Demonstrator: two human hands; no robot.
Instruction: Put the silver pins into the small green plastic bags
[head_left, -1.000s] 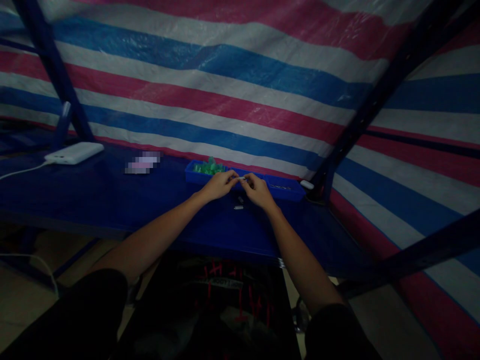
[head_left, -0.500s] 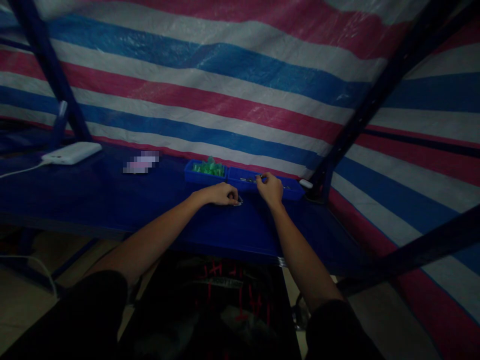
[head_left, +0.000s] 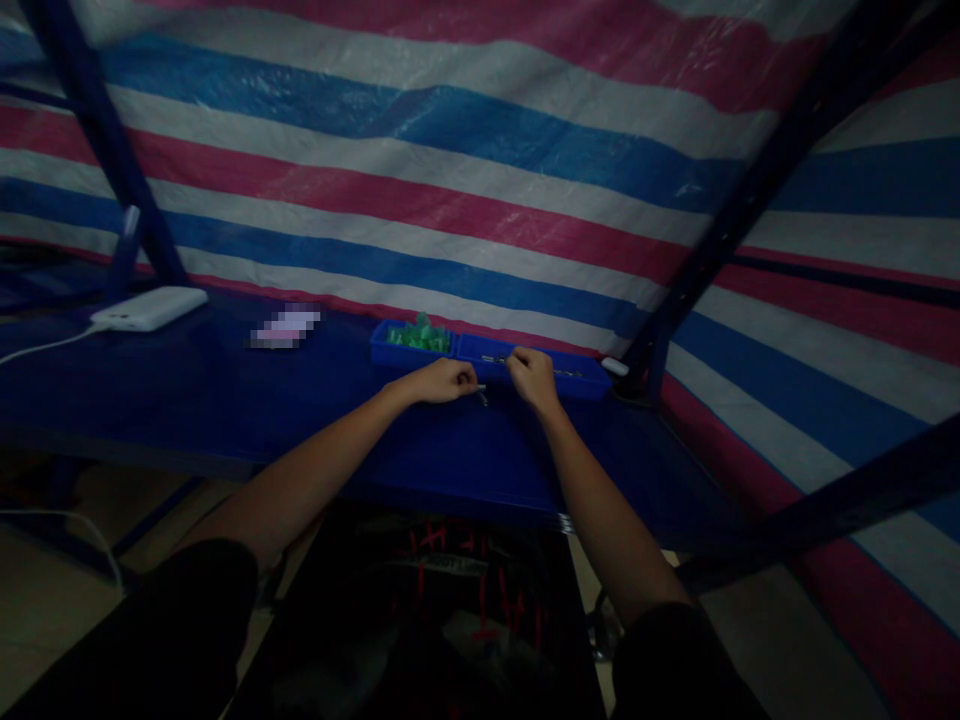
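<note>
My left hand [head_left: 448,381] is closed just above the blue tabletop, its fingertips pinching a small silvery metal piece [head_left: 481,388]. Part of that piece sticks out to the right of the fingers; its exact kind is too small and dark to tell. To the right, my right hand [head_left: 531,377] is closed in a pinch at the front of a long blue tray [head_left: 596,380]. Whatever its fingertips hold is hidden. Thin metal pieces [head_left: 568,373] lie in this tray, on both sides of the hand. Green plastic pieces [head_left: 420,333] fill a smaller blue bin [head_left: 390,354] behind my left hand.
A white box-shaped device [head_left: 154,309] with a white cable lies on the blue table [head_left: 300,410] at the left. Near it is a blurred flat item [head_left: 286,327]. A small white object [head_left: 615,367] sits beside a frame post. Striped sheeting [head_left: 420,190] hangs behind.
My right hand has shifted slightly left, and the dark bit at its fingertips no longer shows. My left hand has risen a little, and the metal piece in it has turned.
</note>
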